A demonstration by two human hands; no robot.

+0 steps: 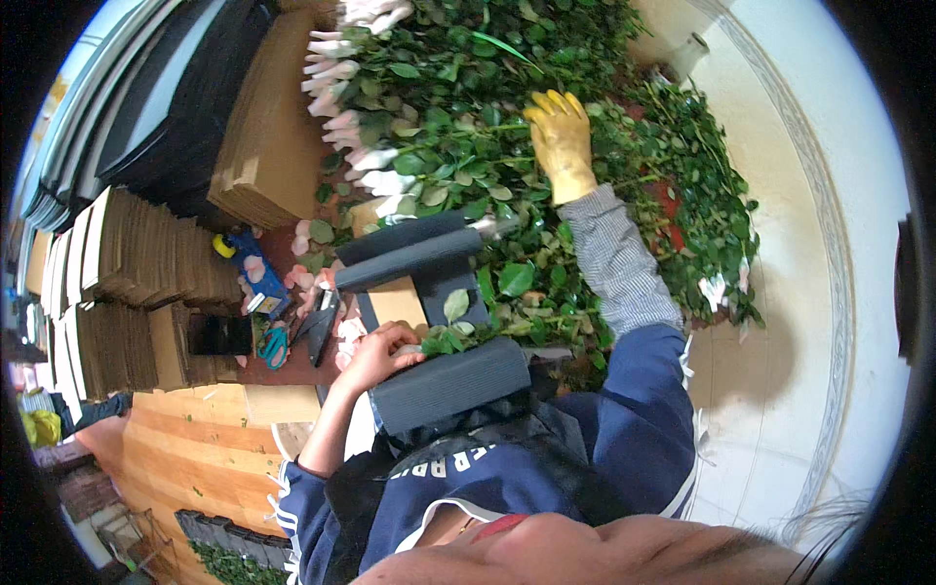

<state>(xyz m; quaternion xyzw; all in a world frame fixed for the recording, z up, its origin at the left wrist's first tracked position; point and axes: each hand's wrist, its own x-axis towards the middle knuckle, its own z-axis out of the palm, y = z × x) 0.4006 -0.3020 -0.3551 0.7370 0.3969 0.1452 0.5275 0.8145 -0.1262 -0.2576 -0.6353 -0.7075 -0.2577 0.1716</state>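
My left hand (388,351) curls around a leafy rose (450,336) whose pale head is partly hidden by my fingers, resting on a dark ridged padded board (448,380). A tan cardboard piece (395,297) lies on the board, below a rolled dark flap (400,258). My right hand (559,136), in a yellow glove, reaches into a large pile of leafy rose stems (487,166). Its fingers are stretched and slightly bent over the leaves. Pale pink wrapped flower heads (341,127) line the pile's left side.
Cardboard stacks (146,263) and black sheets (175,107) stand left. Scissors (275,346), a black stapler-like tool (319,327), a blue tool (255,273), a dark rectangular object (219,334) and loose petals (302,229) lie between. A pale wall (838,146) borders the right; wooden flooring (195,439) shows lower left.
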